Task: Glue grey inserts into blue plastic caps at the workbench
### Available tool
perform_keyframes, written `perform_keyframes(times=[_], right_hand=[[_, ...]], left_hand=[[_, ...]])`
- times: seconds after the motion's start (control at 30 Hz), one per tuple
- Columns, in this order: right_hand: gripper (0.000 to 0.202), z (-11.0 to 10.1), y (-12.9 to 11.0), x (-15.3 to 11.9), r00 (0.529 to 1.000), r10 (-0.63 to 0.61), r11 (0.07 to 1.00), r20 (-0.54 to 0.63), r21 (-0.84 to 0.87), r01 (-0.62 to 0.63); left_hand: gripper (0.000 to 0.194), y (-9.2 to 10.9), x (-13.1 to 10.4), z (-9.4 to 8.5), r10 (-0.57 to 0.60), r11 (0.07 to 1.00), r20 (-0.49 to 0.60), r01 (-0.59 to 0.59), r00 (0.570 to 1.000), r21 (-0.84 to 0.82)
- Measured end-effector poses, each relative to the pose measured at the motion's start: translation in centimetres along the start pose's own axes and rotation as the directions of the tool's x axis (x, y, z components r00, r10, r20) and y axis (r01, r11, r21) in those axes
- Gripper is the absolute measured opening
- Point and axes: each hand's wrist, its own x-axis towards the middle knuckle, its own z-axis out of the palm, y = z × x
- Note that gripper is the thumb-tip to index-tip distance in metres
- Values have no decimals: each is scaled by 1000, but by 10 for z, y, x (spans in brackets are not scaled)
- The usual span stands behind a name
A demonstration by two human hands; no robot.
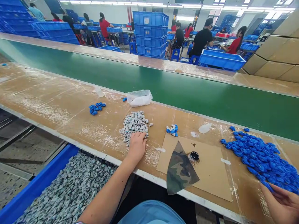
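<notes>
My left hand rests at the near edge of a heap of small grey-white hollow pieces, fingers bent down and drawn together; whatever is under the fingertips is hidden. At the lower right, my right hand is beside a large pile of blue crumpled rubbery pieces. Its thumb and fingers close on a blue rubbery piece at the pile's near edge. Between the hands lies a cardboard sheet bearing a small jar of dark liquid and a pointed camouflage-patterned flap.
A clear plastic tub stands behind the grey heap. Small blue clusters lie left and centre. A blue crate of grey pieces sits below the table edge. Beyond runs a green conveyor belt; people work farther back.
</notes>
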Motion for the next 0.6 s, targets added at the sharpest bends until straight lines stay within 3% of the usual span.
perform_keyframes(times=[0.03,0.1,0.2,0.37,0.43,0.5,0.6], right_hand=[[36,6,-19,-5,999,42,999,-17,-2,-42],[52,18,-52,-14,998,-3,1000,57,9,3],[40,37,-89,-28,956,-193,978,222,122,169],[17,66,-129,-45,841,-421,902,340,251,350],[16,74,-140,-48,796,-469,883,384,232,409],[16,79,-147,-50,759,-501,865,417,200,461],[17,82,-150,-49,707,-538,837,460,196,510]], left_hand=[[20,0,0,3,8,1000,5,-8,1000,11],[20,2,0,8,18,1000,-1,-18,1000,15],[24,3,-2,9,18,998,-48,-20,999,-53],[25,8,-10,-4,-103,946,-132,56,986,-318],[27,14,-14,-8,-186,862,-51,138,981,-487],[32,23,-21,-7,-252,723,105,259,962,-640],[32,38,-30,1,-254,562,290,384,923,-732]])
